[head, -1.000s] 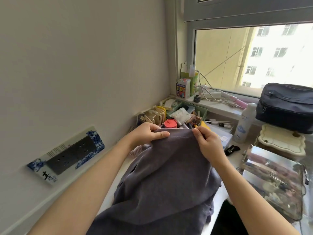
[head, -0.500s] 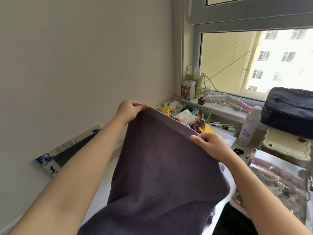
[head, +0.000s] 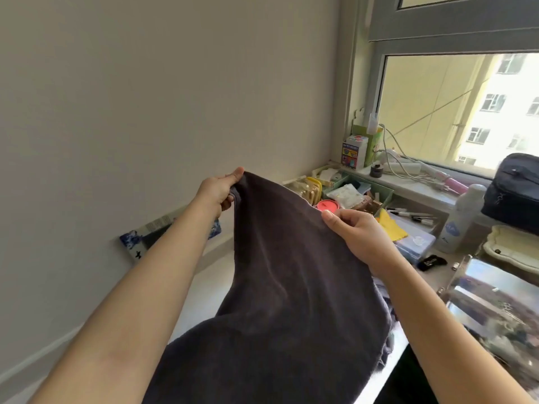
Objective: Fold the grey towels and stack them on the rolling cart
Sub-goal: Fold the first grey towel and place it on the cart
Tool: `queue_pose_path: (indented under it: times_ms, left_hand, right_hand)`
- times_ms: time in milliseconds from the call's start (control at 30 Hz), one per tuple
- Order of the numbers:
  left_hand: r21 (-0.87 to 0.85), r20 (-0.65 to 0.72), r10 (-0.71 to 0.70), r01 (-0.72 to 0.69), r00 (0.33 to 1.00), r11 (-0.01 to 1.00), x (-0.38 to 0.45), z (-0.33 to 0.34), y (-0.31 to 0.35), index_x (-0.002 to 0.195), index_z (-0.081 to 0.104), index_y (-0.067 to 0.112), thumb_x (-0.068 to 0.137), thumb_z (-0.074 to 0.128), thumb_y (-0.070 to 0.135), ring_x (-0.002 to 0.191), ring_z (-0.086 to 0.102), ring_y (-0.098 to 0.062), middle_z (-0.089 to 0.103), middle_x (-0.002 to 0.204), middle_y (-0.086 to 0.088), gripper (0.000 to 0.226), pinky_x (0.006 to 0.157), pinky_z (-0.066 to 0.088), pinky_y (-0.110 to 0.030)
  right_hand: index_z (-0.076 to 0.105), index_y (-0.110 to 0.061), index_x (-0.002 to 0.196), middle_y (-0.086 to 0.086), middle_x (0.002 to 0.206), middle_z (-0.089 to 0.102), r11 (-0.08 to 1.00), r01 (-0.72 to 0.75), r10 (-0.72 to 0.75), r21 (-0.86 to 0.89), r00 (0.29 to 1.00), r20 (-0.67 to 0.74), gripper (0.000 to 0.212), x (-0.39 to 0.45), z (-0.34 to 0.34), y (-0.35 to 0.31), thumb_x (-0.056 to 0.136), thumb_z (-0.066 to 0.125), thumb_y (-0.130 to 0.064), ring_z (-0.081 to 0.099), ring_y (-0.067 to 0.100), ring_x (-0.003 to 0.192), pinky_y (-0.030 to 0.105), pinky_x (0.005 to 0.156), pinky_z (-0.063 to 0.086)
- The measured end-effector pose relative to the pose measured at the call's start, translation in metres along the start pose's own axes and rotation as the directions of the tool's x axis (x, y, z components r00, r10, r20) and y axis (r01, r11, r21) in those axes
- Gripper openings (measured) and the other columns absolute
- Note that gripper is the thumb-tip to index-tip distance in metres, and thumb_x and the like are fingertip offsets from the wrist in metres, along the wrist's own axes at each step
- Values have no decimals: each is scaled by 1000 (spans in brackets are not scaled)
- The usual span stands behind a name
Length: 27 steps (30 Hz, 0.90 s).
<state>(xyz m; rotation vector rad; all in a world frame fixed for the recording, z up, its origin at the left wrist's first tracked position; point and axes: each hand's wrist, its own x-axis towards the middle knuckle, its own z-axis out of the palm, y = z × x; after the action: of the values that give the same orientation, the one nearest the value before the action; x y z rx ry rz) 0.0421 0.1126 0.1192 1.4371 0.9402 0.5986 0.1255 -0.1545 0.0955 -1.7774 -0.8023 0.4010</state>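
The dark grey terry towel (head: 285, 287) hangs in the air in the middle of the scene, lifted by its top edge, which runs taut from upper left down to the right between two hands. Its lower part sags in a broad fold towards the near edge of the view, over the pale bench (head: 210, 287) that runs along the left wall. The left hand (head: 220, 189) holds the far left corner, its grip narrow, thumb on top and fingers curled under the cloth. The right hand (head: 358, 231) pinches the same edge lower and to the right, thumb over the fabric.

This looks like the opening of a fold: the towel is being spread and held up by one edge, with no crease made yet. The next move likely calls for bringing the two held corners together, or laying the cloth flat on the bench, while keeping the edge straight so the halves match.

Beyond the towel, at the far right, sits clutter: a round red lid (head: 328, 205), a white plastic bottle (head: 462, 220) and a dark navy zipped bag (head: 516, 191) under the window. The rolling cart cannot be identified here.
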Motion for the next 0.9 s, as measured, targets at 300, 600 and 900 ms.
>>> queue_pose_path:
  times_ms: [300, 600, 900]
  left_hand:
    - [-367, -153, -88, 26, 984, 930, -110, -186, -41, 70, 50, 17, 88, 61, 44, 33, 43, -5, 44, 60, -1, 34, 36, 38, -13]
    - [-588, -239, -181, 6, 954, 809, -250, -385, -132, 88, 57, 6, 96, 50, 37, 68, 57, -16, 54, 83, -9, 33, 55, 54, -22]
    - [-696, -250, -555, 251, 793, 673, -369, -450, -327, 125, 53, 8, 96, 49, 39, 93, 64, -30, 61, 116, -17, 42, 58, 56, -37]
  right_hand:
    - [61, 5, 89, 12, 70, 57, 961, 17, -98, 278, 954, 282, 50, -78, 163, -91, 90, 54, -45, 53, 18, 63, 25, 58, 43]
    - [66, -18, 64, 0, 57, 58, 949, -132, -64, 286, 809, 584, 40, -224, 358, -142, 90, 55, -46, 55, 9, 55, 24, 55, 44]
    - [48, -13, 65, 5, 63, 50, 972, -169, 233, -161, 663, 711, 39, -340, 515, -54, 93, 52, -40, 49, 17, 64, 30, 65, 42]
